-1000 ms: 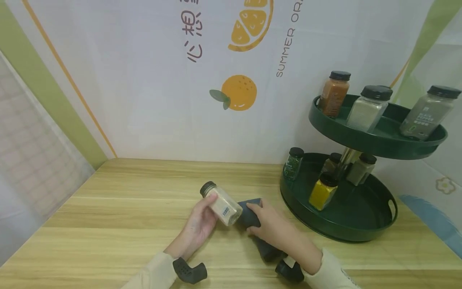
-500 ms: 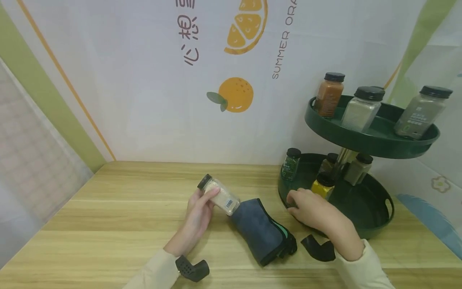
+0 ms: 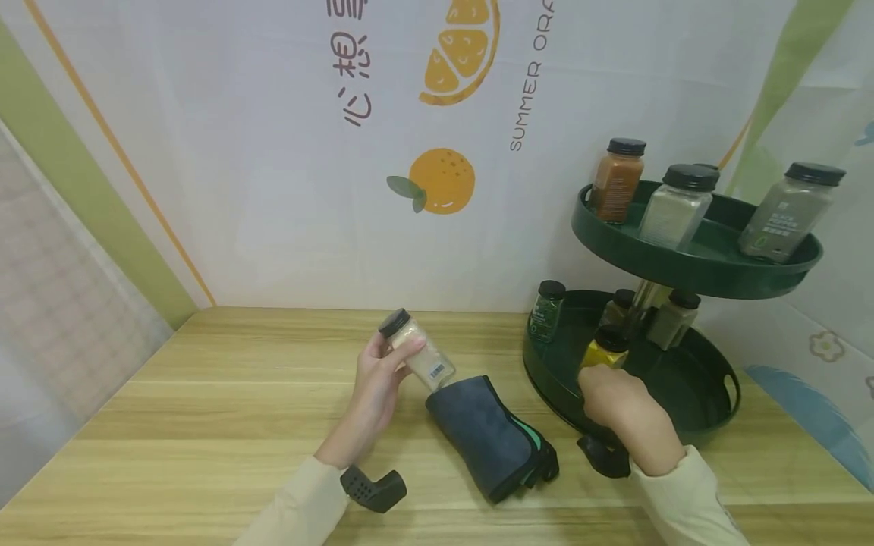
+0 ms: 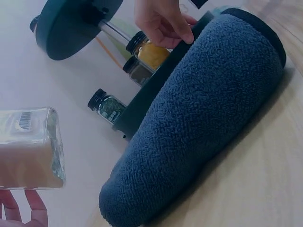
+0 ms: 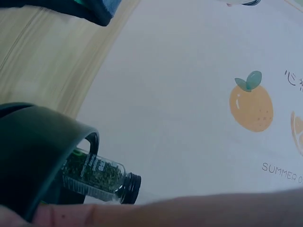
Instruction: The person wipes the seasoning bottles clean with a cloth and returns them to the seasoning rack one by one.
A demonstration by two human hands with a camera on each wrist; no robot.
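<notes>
My left hand (image 3: 375,383) holds a clear spice jar (image 3: 429,362) with a black lid and pale contents, tilted above the table. The jar's base and barcode show in the left wrist view. At the front left of a dark green two-tier rack (image 3: 683,409), my right hand (image 3: 624,413) grips the lower tray's rim, thumb outside and fingers behind it in the left wrist view. Just beyond that hand stands a yellow spice jar (image 3: 599,355), partly hidden by it. Between the hands lies a folded blue-grey towel (image 3: 481,436) with dark edging.
A green herb jar (image 3: 547,311) stands at the lower tray's left edge, with two more jars near the post. The upper tray (image 3: 690,265) bears an orange-red jar (image 3: 617,182) and several others. A printed white curtain (image 3: 307,227) hangs behind the wooden table (image 3: 225,387).
My right hand has left the towel, moved right and taken hold of the lower tray's rim. My left hand, still holding the jar, has risen slightly. The view has shifted a little.
</notes>
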